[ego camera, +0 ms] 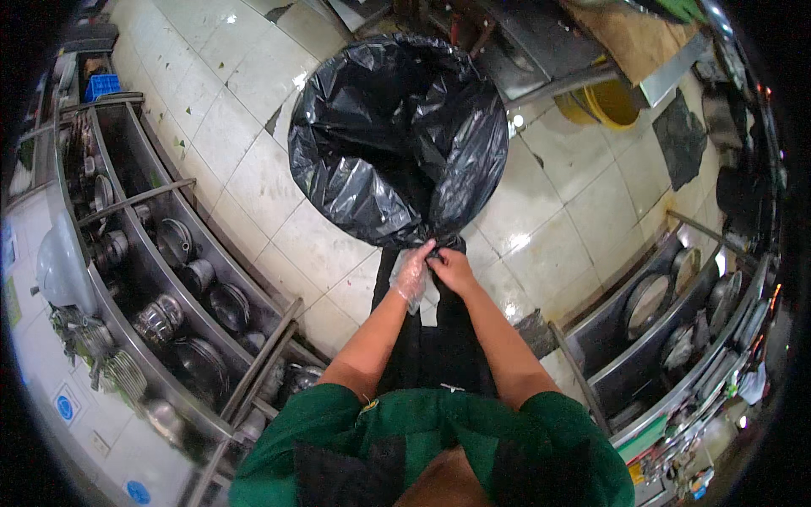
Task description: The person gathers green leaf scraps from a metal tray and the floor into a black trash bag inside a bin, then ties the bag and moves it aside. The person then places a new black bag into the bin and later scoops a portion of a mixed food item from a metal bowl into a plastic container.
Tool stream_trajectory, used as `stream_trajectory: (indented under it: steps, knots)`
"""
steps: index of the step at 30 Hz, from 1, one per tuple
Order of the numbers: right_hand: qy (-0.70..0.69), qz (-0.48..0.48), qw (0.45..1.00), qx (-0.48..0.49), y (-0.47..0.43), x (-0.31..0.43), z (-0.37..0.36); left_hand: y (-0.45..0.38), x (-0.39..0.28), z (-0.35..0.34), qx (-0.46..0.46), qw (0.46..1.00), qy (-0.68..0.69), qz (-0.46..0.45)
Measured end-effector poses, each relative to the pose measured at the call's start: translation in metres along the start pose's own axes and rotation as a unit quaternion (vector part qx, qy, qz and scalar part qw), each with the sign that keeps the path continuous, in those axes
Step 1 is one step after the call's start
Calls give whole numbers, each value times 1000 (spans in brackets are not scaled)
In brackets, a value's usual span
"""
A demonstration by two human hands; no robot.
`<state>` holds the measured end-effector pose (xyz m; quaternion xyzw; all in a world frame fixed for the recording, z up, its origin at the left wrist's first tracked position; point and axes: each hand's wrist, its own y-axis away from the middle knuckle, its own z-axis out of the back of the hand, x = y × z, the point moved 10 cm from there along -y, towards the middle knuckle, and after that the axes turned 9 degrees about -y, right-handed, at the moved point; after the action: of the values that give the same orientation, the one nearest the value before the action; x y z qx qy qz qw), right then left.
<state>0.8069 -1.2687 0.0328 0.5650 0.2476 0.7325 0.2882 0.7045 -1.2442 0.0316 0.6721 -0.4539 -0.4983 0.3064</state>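
Note:
A black plastic bin liner (361,184) is spread over the rim of a round bin in front of me, its mouth gaping. The bin's wall is hidden beneath the plastic. Both hands meet at the near side of the rim, where the liner is bunched. My left hand (415,272), in a clear disposable glove, pinches the gathered plastic with thumb and fingers. Close beside it, my bare right hand (451,269) grips the same bunch with curled fingers. The exact finger hold is partly hidden.
Steel shelving with pots and lids (174,244) runs along the left. More steel shelves with round pans (647,306) stand at the right. A yellow bucket (618,108) sits beyond the bin, near a steel table. The tiled floor (557,190) shows wet glints and scraps.

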Motion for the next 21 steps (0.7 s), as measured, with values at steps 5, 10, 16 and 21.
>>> stream_trajectory:
  steps: [5,10,16,21]
  knots:
    - [-19,134,962,-236,24,45,51,-13,-1,22,-18,960,-250,-128]
    - [-78,200,963,-162,19,53,43,-21,1,22,3,879,-442,-178]
    - [-531,-145,832,59,10,-12,-5,-16,12,18,10,993,-90,75]
    - [-432,-89,897,-26,14,-14,24,5,13,7,-41,987,23,153]
